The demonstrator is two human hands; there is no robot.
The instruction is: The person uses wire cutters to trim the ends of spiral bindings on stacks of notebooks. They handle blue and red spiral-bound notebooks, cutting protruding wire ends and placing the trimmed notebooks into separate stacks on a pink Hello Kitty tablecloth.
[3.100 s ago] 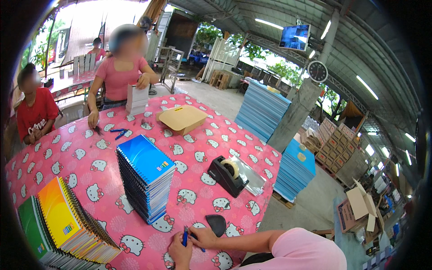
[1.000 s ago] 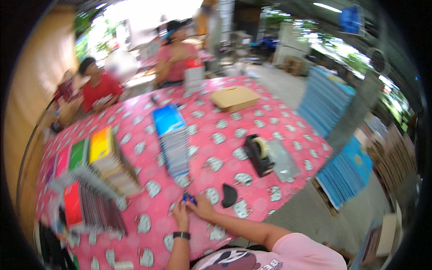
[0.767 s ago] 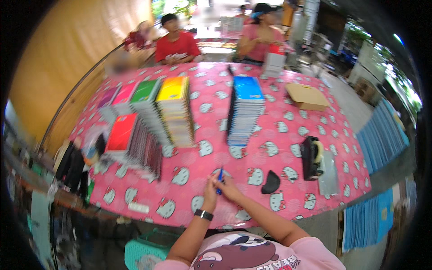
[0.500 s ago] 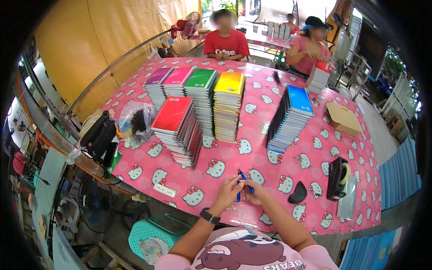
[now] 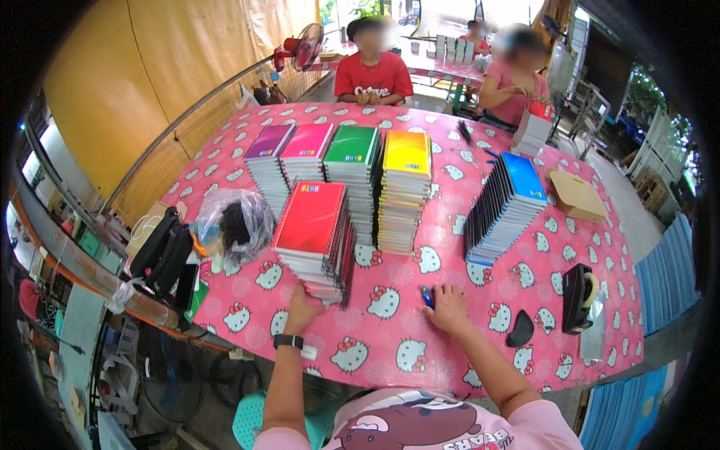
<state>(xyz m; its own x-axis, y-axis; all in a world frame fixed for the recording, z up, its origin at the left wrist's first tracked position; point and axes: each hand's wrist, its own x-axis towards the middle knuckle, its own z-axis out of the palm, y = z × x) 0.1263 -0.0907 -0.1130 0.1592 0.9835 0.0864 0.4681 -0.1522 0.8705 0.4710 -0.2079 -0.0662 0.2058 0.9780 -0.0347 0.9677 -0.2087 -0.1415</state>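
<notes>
My left hand (image 5: 302, 310) reaches to the foot of a stack of red spiral notebooks (image 5: 311, 217), its fingers apart at the lowest books; their tips are partly hidden. On the tabletop, my right hand (image 5: 449, 307) lies with fingers spread. Small blue-handled pliers (image 5: 427, 297) rest against its thumb side. Behind the red stack stand stacks of purple (image 5: 268, 142), pink (image 5: 306, 141), green (image 5: 351, 146) and yellow notebooks (image 5: 406, 154). A blue notebook stack (image 5: 517, 180) leans a little, farther right.
A black tape dispenser (image 5: 577, 298), a dark curved piece (image 5: 520, 328) and a cardboard box (image 5: 576, 195) occupy the right side. At left are a plastic bag (image 5: 236, 225) and a black pouch (image 5: 161, 251). Two people sit across the pink table (image 5: 405, 352), one handling a red-topped notebook stack (image 5: 534, 127).
My hands have parted: the left went to the red stack's foot, the right lowered the blue pliers onto the table. The view has shifted slightly.
</notes>
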